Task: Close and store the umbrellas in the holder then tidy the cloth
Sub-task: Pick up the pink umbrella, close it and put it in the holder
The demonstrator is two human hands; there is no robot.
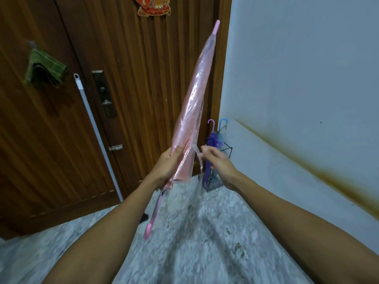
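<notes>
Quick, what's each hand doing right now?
Left hand: closed around the pink umbrella.
Right hand: pinching the umbrella's strap, fingers partly curled.

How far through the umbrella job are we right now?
Done: purple umbrella and blue umbrella stand in the holder. In hand: left hand grips the folded pink umbrella; right hand pinches its strap. Left: storing it, tidying the green cloth.

text: none legible | red ornament (152, 6) on door (143, 78), well above fingers: markings too blurred to read
</notes>
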